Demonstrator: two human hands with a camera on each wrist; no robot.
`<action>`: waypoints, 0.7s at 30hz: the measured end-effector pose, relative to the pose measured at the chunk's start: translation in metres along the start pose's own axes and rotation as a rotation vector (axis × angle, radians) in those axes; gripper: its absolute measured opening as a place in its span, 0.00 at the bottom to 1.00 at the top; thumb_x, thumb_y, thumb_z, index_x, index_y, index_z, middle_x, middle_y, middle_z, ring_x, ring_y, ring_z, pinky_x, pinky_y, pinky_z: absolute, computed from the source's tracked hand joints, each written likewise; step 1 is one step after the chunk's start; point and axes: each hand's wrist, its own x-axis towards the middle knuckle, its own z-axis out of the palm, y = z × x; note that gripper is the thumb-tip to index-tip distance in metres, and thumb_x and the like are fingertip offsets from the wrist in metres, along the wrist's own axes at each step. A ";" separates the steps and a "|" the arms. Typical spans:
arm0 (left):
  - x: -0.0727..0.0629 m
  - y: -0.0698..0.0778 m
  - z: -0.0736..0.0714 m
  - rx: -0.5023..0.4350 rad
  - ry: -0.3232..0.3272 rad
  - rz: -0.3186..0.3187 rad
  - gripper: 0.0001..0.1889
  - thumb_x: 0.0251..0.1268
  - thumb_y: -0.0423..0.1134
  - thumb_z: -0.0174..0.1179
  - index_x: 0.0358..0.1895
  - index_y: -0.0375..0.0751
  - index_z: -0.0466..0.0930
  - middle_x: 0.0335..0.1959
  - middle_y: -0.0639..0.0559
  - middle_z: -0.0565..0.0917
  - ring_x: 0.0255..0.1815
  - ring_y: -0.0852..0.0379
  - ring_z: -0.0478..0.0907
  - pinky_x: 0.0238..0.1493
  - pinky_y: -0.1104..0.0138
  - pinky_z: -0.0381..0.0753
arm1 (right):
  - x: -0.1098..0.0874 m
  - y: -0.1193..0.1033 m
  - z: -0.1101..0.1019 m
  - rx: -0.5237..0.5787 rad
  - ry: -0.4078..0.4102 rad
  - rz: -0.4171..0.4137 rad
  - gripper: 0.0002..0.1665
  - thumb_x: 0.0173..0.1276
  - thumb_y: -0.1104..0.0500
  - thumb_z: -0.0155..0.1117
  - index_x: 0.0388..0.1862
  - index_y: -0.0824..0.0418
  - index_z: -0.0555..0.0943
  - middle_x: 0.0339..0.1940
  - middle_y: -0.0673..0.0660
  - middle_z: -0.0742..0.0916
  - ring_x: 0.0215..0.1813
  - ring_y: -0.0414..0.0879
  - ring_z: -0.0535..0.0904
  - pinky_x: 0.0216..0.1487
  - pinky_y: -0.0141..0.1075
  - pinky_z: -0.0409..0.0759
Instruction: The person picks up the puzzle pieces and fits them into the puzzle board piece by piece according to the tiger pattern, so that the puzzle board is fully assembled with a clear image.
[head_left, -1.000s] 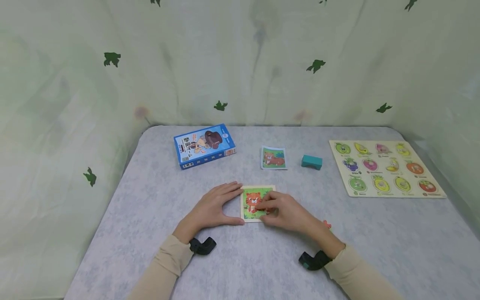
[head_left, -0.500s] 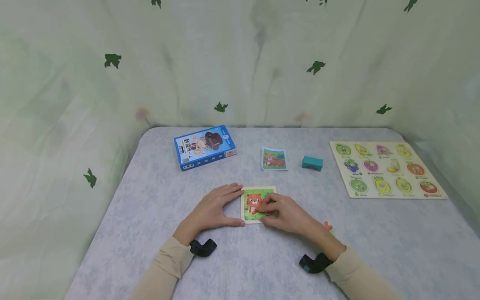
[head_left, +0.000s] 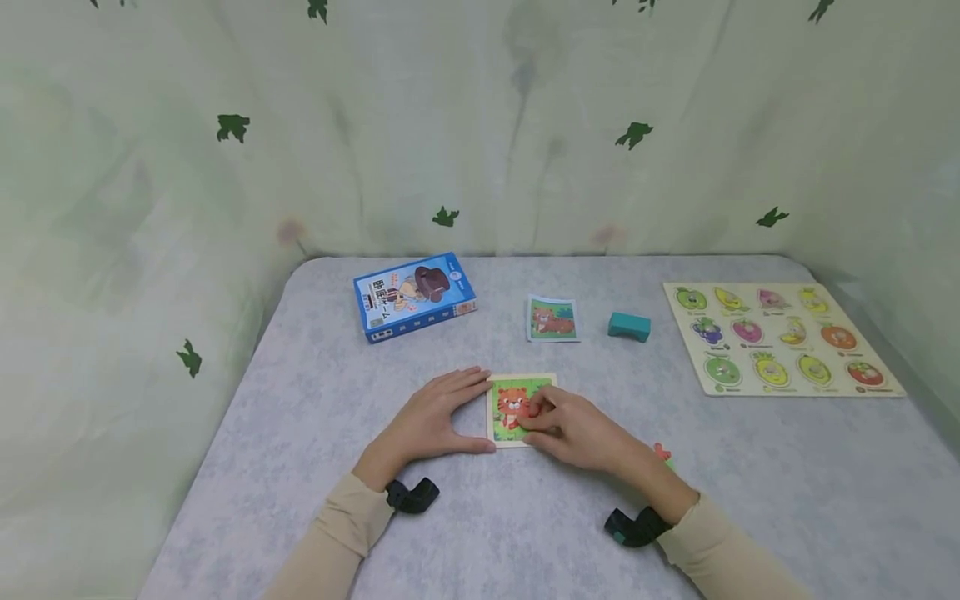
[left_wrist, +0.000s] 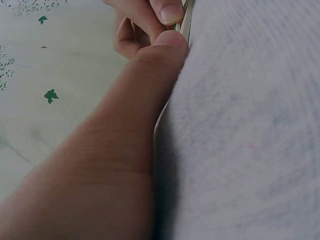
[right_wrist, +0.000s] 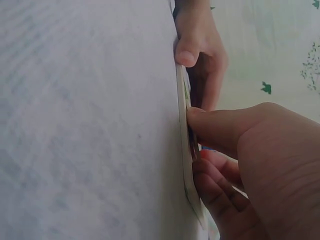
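A small square tiger jigsaw puzzle [head_left: 499,417] with a pale wooden border lies on the table before me. My left hand [head_left: 431,421] rests at its left side, fingers and thumb stretched apart. The fingertips touch near its upper left corner and the thumb the lower left one. Over the puzzle's right half, my right hand [head_left: 566,425] pinches a puzzle piece [right_wrist: 195,144] between thumb and fingers, low against the board. In the head view the right fingers hide most of that piece. A loose red and green piece [head_left: 663,452] lies beside the right forearm, partly covered by it.
Behind the puzzle are a blue game box [head_left: 415,297], a bear picture card [head_left: 552,319] and a teal block [head_left: 629,326]. A wooden fruit puzzle board [head_left: 780,337] lies at the right. A pale curtain [head_left: 555,125] hangs behind the table.
The head view has shifted slightly. The right fingers have moved a little on the puzzle's right half, baring a bit more of the tiger's face; the left hand keeps its place.
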 end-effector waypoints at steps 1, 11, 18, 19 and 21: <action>0.000 0.000 0.000 0.003 0.000 -0.001 0.52 0.53 0.73 0.69 0.78 0.51 0.67 0.80 0.55 0.66 0.82 0.53 0.59 0.81 0.50 0.61 | 0.000 0.000 0.000 -0.006 -0.001 -0.001 0.15 0.71 0.56 0.72 0.52 0.59 0.91 0.48 0.51 0.83 0.43 0.38 0.77 0.43 0.32 0.81; -0.001 -0.001 0.002 0.015 0.005 0.005 0.51 0.53 0.73 0.69 0.78 0.50 0.68 0.80 0.54 0.66 0.82 0.51 0.60 0.80 0.49 0.62 | -0.001 -0.003 0.004 -0.028 0.028 -0.005 0.12 0.70 0.58 0.72 0.50 0.60 0.91 0.44 0.50 0.82 0.41 0.38 0.75 0.42 0.32 0.80; 0.000 -0.002 0.000 0.013 0.014 0.008 0.51 0.53 0.73 0.69 0.78 0.50 0.68 0.80 0.55 0.66 0.82 0.52 0.60 0.80 0.50 0.62 | 0.000 -0.004 0.003 -0.033 0.031 -0.018 0.13 0.70 0.58 0.73 0.51 0.60 0.91 0.43 0.50 0.81 0.41 0.38 0.75 0.41 0.30 0.79; 0.000 -0.002 0.000 0.011 0.011 0.006 0.52 0.53 0.74 0.69 0.78 0.51 0.68 0.80 0.55 0.66 0.82 0.52 0.60 0.80 0.50 0.62 | 0.000 -0.004 0.003 -0.034 0.025 -0.020 0.13 0.70 0.59 0.73 0.51 0.60 0.91 0.43 0.50 0.81 0.41 0.38 0.75 0.41 0.30 0.79; 0.001 -0.002 0.000 0.006 0.003 0.002 0.52 0.53 0.74 0.68 0.79 0.51 0.67 0.80 0.55 0.66 0.82 0.53 0.59 0.80 0.50 0.61 | 0.000 -0.003 0.000 -0.034 0.012 -0.027 0.13 0.70 0.60 0.72 0.52 0.61 0.90 0.44 0.51 0.81 0.41 0.39 0.74 0.41 0.31 0.79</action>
